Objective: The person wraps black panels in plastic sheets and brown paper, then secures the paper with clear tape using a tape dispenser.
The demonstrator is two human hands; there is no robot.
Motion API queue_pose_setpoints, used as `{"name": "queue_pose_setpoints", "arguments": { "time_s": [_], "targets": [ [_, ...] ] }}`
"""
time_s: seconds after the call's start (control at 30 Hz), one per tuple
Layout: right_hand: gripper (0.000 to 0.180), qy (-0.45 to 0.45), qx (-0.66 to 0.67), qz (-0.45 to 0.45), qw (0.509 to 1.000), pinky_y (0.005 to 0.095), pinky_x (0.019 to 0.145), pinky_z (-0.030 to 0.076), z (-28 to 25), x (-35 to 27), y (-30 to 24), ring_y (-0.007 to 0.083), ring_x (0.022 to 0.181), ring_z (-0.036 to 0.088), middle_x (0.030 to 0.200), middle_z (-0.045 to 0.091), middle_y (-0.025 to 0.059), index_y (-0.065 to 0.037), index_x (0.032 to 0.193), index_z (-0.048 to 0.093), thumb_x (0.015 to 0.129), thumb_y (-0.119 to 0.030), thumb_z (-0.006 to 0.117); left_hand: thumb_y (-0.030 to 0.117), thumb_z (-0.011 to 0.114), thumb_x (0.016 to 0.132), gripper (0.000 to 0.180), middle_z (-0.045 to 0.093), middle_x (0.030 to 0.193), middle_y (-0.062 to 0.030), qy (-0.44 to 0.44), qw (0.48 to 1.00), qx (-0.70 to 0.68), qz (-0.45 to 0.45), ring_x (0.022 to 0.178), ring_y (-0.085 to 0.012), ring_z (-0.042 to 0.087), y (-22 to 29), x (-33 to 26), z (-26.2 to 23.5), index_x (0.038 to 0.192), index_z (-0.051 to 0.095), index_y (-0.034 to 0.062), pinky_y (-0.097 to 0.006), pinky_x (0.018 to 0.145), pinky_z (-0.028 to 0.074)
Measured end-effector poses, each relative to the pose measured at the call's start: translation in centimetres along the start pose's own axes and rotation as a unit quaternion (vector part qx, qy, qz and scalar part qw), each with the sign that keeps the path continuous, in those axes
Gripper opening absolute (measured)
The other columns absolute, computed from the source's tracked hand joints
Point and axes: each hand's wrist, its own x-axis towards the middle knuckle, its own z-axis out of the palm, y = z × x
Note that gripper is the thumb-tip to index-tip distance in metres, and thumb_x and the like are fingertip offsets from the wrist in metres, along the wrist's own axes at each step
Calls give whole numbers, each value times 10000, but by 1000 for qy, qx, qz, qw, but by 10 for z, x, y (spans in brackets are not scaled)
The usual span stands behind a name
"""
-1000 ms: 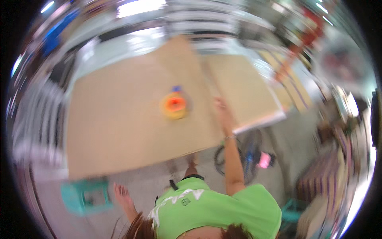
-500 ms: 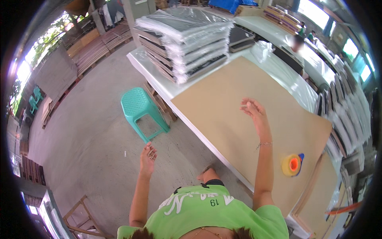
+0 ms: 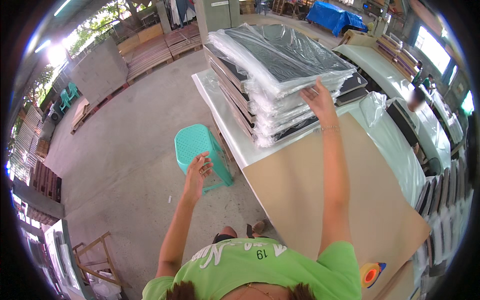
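My right hand (image 3: 318, 102) reaches over the table to the front right corner of a stack of flat dark panels wrapped in clear plastic (image 3: 287, 60). Its fingers are spread against or just before the plastic; whether they touch it I cannot tell. My left hand (image 3: 198, 172) hangs in the air over the floor, by a green plastic stool (image 3: 192, 142), its fingers loosely bent and apart with nothing in them. Below my right forearm a large brown sheet of paper or cardboard (image 3: 295, 185) covers the table. A roll of yellow tape with an orange core (image 3: 370, 274) lies on the sheet near me.
More wrapped panels (image 3: 442, 235) stand on edge along the right. Beyond the table, a person (image 3: 416, 100) is beside another white-covered table. A grey upright panel (image 3: 102, 67) and wooden pallets (image 3: 150, 57) are at the far left. A wooden frame (image 3: 97, 260) leans at the lower left.
My right hand has gone forward from above the brown sheet to the wrapped stack. My left hand has risen towards the stool. The whole view has shifted closer to the stack.
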Motion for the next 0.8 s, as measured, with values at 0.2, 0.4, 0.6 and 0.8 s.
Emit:
{"name": "queue_pose_setpoints", "arguments": {
  "time_s": [0.2,0.4,0.6,0.8],
  "targets": [
    [418,23,-84,-57,995,369,850,465,44,32,13,228,985,571,1014,596,82,-32,1080,586,784,-268,763,353,527,950,392,520,1076,-11,-66,998,9,-2,1014,-135,511,18,52,11,1248,527,97,-311,893,415],
    [293,42,-45,-121,991,310,819,459,41,40,11,187,888,583,1003,627,66,-51,1052,630,778,-100,723,387,535,940,437,527,1061,-24,-160,985,14,66,990,-155,534,66,125,41,1271,513,103,-325,900,433],
    [226,24,-348,-376,858,226,702,421,64,-52,99,134,823,553,912,621,44,-72,1008,622,829,-182,705,490,508,920,558,548,1091,-65,-176,983,-42,44,1026,-169,539,120,198,36,1325,457,109,-329,883,444],
    [410,-13,-477,-68,876,307,806,452,117,-163,142,148,885,577,1017,624,98,-18,1283,513,892,-91,615,659,520,848,716,609,945,-80,-161,986,42,17,755,-149,569,178,225,51,1196,555,35,-298,642,479]
  ]
}}
